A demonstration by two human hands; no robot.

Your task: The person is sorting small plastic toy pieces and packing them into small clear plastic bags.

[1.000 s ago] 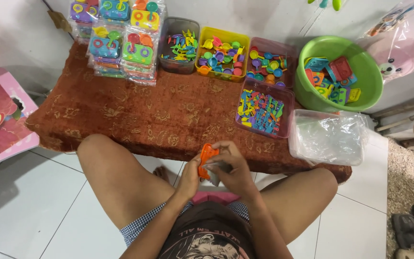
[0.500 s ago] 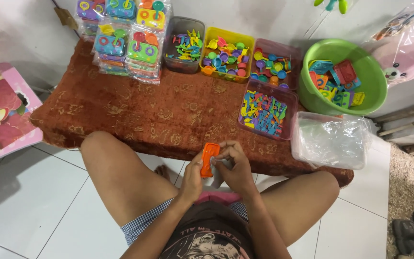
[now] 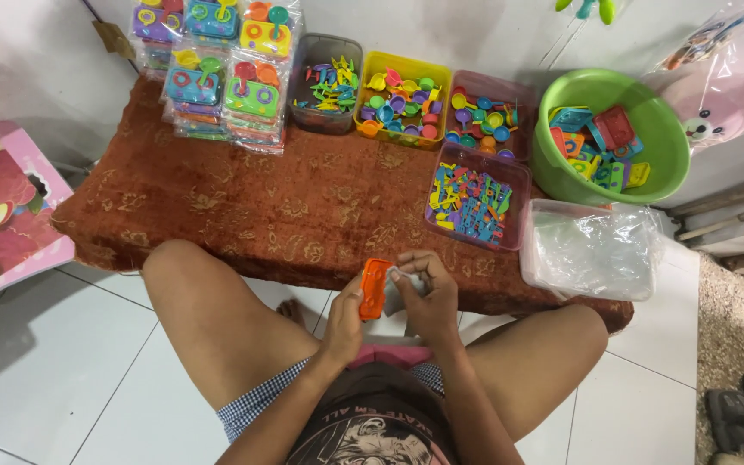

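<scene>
Head view, nearest first: your left hand point(image 3: 344, 323) has its grip clamped on an orange plastic toy piece point(image 3: 375, 288), flat and rounded, held upright over your knees at the front edge of the surface. Your right hand point(image 3: 426, 297) is just beside it, fingers pinched together on something small and pale that touches the piece's right edge; what it is you cannot tell. Beyond your hands lies the low surface point(image 3: 243, 207), draped in rust-brown patterned cloth with a plush nap. To the right, a clear pink-tinted square tub point(image 3: 479, 200) holds many small multicoloured plastic bits, and a clear box point(image 3: 592, 251) holds crumpled transparent bags. Farther back stand a grey tub point(image 3: 327, 83) of thin coloured pieces, a yellow tub point(image 3: 402, 102) of little cups, a pink tub point(image 3: 486, 110) of round bits, and a green round basin point(image 3: 606, 129) of flat toy blocks. At far left, bagged toy sets point(image 3: 221, 73) are stacked
</scene>
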